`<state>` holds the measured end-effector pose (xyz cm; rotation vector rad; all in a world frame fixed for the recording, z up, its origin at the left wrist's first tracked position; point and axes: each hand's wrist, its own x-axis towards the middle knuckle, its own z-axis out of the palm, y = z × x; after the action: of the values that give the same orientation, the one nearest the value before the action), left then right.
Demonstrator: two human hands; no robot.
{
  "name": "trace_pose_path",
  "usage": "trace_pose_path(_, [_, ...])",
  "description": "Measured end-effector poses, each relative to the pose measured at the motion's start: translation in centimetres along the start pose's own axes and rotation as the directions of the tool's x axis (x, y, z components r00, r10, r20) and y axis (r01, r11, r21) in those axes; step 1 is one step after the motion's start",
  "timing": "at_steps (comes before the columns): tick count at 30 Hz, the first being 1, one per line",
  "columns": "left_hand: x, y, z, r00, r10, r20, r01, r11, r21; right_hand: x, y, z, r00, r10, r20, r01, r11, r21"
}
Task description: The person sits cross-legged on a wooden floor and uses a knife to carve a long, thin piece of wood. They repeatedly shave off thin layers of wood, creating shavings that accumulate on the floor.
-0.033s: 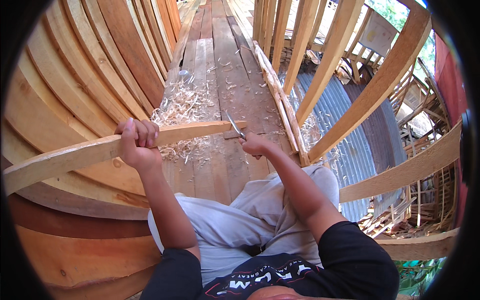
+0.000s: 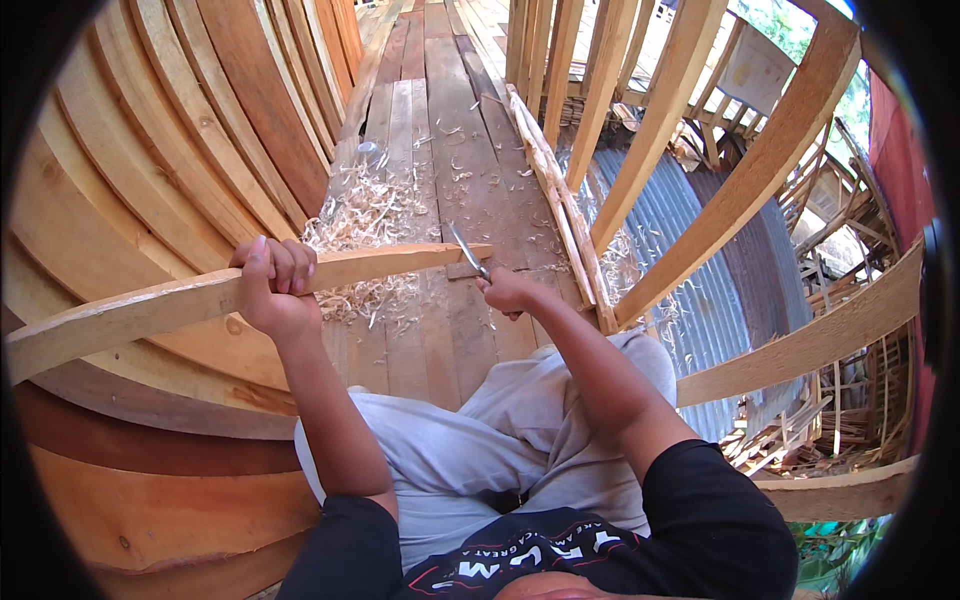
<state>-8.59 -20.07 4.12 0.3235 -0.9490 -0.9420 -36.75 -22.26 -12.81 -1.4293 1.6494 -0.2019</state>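
A long, pale wooden plank [image 2: 140, 312] runs from the left rim to the middle, narrowing to a point at its right end. My left hand [image 2: 278, 285] is wrapped over it, fingers across the top edge. In my right hand [image 2: 508, 293] is a knife [image 2: 468, 252] with a slim metal blade, its handle mostly hidden in my fist. The blade slants up and left, across or right beside the plank's tapered tip; whether it touches the wood I cannot tell.
Curled wood shavings [image 2: 365, 215] litter the plank floor [image 2: 408, 365] ahead. Curved boards [image 2: 130, 180] wall the left side. Upright timber ribs [image 2: 655, 130] stand on the right, with a split wooden strip [image 2: 560, 200] along their foot. Corrugated metal sheeting [image 2: 690, 240] lies beyond.
Almost nothing differs. The knife and my right hand have shifted very slightly, and both arms keep nearly the same pose.
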Motion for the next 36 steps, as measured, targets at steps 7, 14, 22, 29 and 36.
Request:
trace_pose_path(7, [-0.9,-0.9,0.4,0.953,0.067,0.297,-0.043,0.995,-0.086,-0.9,1.1,-0.7,0.928,-0.321,-0.189,0.345,0.932,0.11])
trace_pose_path(14, [1.4,-2.5,6.8,0.953,0.025,0.303,-0.009,0.998,-0.054,-0.1,0.0,0.0,0.797,-0.394,-0.458,0.569,0.745,0.348])
trace_pose_path(22, [6.1,-6.4,13.9,0.976,-0.08,0.204,0.076,0.997,0.025,1.3,0.0,-1.3,0.959,0.067,-0.274,0.127,0.764,0.633])
trace_pose_path(29, [6.7,-7.2,15.8,0.991,-0.027,0.133,0.017,0.997,0.073,-1.4,-3.5,-2.3,0.713,-0.253,-0.654,0.54,0.793,0.282])
trace_pose_path(36, [7.0,-7.1,16.8,0.999,-0.004,0.034,-0.001,0.988,0.156,-4.4,-6.0,-3.1,0.671,-0.224,-0.707,0.472,0.864,0.175])
